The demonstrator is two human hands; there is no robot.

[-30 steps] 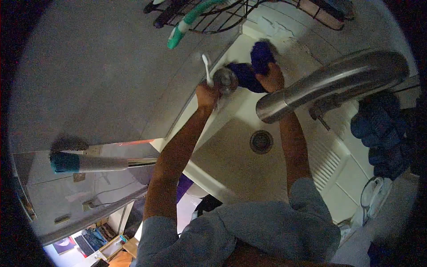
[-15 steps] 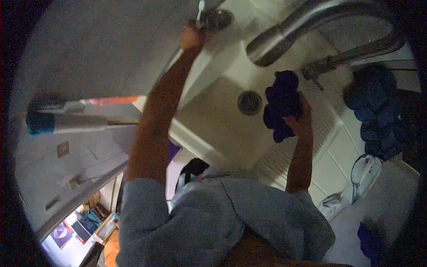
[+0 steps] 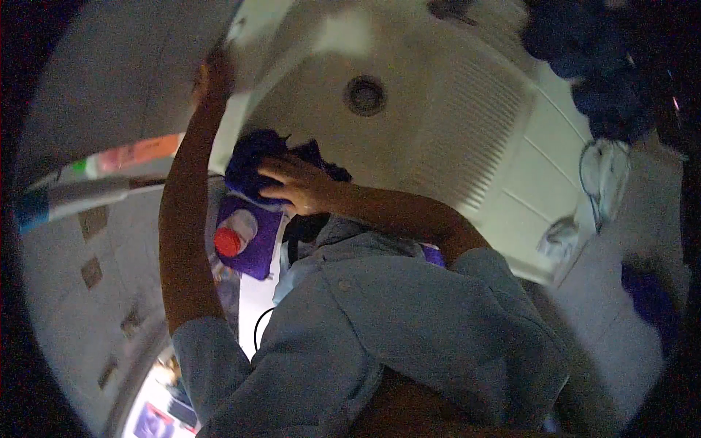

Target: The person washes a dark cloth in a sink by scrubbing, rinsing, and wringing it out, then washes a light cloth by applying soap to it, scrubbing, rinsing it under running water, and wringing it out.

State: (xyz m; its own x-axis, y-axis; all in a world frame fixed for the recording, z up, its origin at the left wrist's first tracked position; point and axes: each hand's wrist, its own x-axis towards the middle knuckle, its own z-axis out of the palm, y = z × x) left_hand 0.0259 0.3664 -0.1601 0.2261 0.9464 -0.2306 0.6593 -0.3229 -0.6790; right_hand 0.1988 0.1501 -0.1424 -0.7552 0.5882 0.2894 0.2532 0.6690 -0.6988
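Note:
My right hand (image 3: 303, 186) lies over a bunched dark purple cloth (image 3: 252, 157) at the near left rim of a pale sink (image 3: 416, 95). Its fingers curve across the top of the cloth, a little apart. Stretched far forward, my left hand (image 3: 212, 77) is by the grey wall along the sink's left side. Blur and darkness hide its fingers, and I cannot make out anything in them. Just below the cloth, a white container with a red cap (image 3: 229, 242) rests on a purple mat (image 3: 257, 255).
A round drain (image 3: 365, 95) sits in the basin, beside a ribbed draining area (image 3: 485, 124). Dark blue bumpy fabric (image 3: 595, 62) fills the far right corner. A white strap-like item (image 3: 604, 175) lies on the right ledge, with purple cloth (image 3: 650, 296) below.
My right hand has carried the purple cloth left, from above the basin to its near left rim. My left hand has left the metal fixture. The view has shifted, bringing the red-capped container into sight.

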